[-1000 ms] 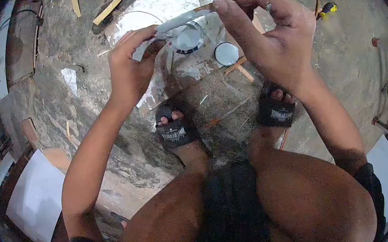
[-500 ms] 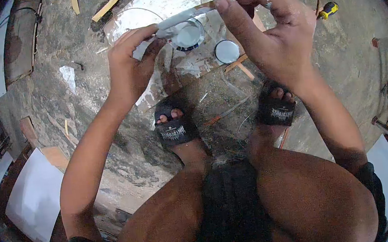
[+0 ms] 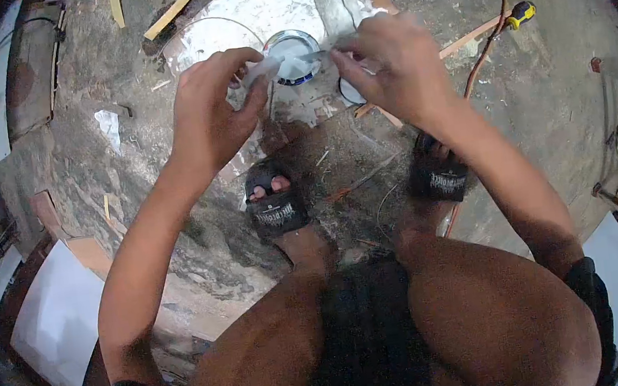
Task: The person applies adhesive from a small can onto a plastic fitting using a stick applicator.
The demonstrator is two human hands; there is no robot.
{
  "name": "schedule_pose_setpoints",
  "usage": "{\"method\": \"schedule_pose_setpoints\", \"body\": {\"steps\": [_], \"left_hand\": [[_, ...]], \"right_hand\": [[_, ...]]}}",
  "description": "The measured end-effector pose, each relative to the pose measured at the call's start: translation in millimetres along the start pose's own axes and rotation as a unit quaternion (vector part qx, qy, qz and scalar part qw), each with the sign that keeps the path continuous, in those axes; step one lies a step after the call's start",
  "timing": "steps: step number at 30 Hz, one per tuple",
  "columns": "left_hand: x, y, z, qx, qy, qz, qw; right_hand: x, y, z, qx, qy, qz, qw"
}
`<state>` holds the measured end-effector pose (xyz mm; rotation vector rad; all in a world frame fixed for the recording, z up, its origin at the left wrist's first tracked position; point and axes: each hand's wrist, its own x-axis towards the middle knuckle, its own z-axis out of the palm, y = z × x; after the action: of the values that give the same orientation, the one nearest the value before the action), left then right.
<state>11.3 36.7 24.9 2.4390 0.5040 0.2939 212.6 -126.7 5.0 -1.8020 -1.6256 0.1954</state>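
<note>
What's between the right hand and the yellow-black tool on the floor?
A wooden strip and an orange-brown cord, as the head view shows.

The white sheet is brightly lit, the right hand near it is blurred, and far from it the curved edges are black.

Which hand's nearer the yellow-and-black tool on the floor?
Right. The right hand is left of the yellow-and-black tool in the view, a clear gap between. The left hand is farther left still, past the open can.
</note>
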Motion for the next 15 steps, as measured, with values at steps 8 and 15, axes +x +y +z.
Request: {"method": "schedule_pose_setpoints", "body": {"steps": [8, 15], "left_hand": [[6.9, 7.2, -6.8, 0.058, -0.042, 0.046, 0.996], [18.4, 11.7, -8.0, 0.142, -0.123, 0.076, 0.979]], "right_hand": [[-2.2, 0.8, 30.5, 0.05, 0.021, 0.057, 0.997], [8.7, -4.8, 24.0, -0.089, -0.104, -0.033, 0.99]]}}
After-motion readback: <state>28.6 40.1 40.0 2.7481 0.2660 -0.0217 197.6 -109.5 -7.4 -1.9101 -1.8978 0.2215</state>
